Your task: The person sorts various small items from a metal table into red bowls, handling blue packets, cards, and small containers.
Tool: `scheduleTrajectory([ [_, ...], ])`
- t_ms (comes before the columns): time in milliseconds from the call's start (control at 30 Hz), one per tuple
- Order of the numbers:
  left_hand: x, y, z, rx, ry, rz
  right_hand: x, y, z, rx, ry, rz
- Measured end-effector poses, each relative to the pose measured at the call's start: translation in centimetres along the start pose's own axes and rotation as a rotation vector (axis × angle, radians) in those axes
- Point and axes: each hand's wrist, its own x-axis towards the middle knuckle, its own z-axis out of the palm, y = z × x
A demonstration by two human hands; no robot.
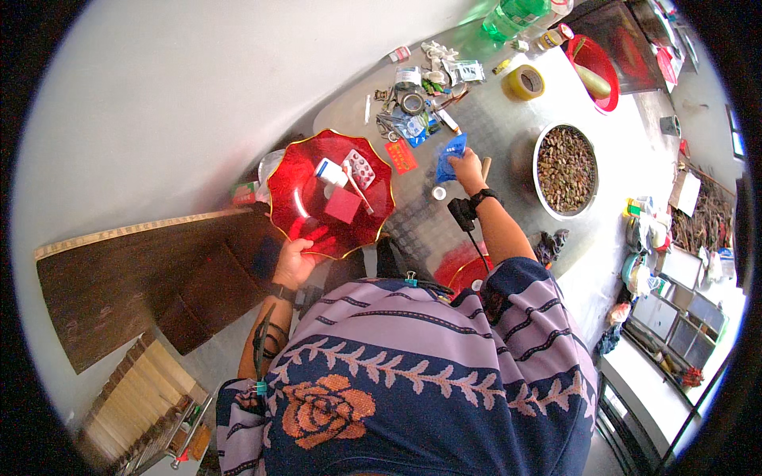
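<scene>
My left hand (296, 265) grips the near edge of a red scalloped plate (297, 160) with a gold rim, its fingers showing through underneath. On the plate lie a white bottle (331, 172), a blister pack of pills (361, 168), a thin white stick with a red tip (359, 191) and a small red box (342, 204). My right hand (467, 171) pinches a blue plastic packet (450, 156) above the table. Just left of that hand sit a small white roll or cap (439, 193) and a red printed envelope (402, 156).
Beyond the packet lie black tape (412, 103), scissors and plastic bags in a cluster. Yellow tape (524, 82), a green bottle (515, 18) and a red basket (595, 77) stand farther back. A metal bowl of brown pieces (567, 169) is at right. A dark board (149, 285) leans at left.
</scene>
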Motion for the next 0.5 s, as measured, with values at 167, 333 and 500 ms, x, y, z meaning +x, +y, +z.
scheduleTrajectory([
  [167, 0.0, 0.0, -0.7, -0.031, -0.037, -0.011, -1.7, -2.2, -0.8, 0.737, -0.192, 0.354],
  [333, -0.1, -0.2, -0.9, -0.023, 0.002, 0.001, -3.3, -4.1, -1.6, 1.071, -0.345, 0.329],
  [500, 0.1, -0.1, -1.1, -0.013, 0.006, -0.004, -3.9, -6.1, -2.1, 1.066, -0.414, 0.208],
])
